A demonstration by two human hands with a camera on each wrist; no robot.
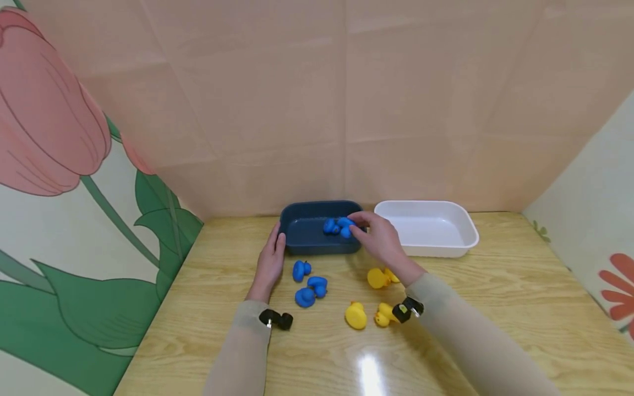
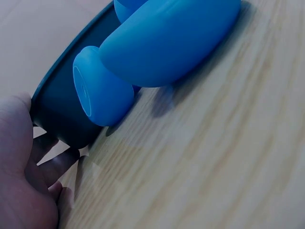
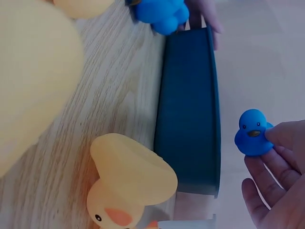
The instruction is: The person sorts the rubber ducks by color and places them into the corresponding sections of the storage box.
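Observation:
My right hand (image 1: 380, 236) pinches a small blue rubber duck (image 3: 251, 138) between thumb and fingers, above the right part of the dark blue tray (image 1: 317, 248). Inside that tray, beside the held duck in the head view, is another blue rubber duck (image 1: 329, 225). At the tray's left end, my left hand (image 1: 269, 259) touches the outer wall, its thumb by the near corner and its fingers along the side. Three blue ducks (image 1: 305, 297) lie on the table in front of the tray, close to the left hand.
A white tray (image 1: 436, 251) stands right of the dark one. Several yellow rubber ducks (image 1: 356, 316) lie on the wooden table (image 1: 307, 357), some near or under the right forearm. A pinkish-beige cover (image 1: 277, 121) rises behind the trays.

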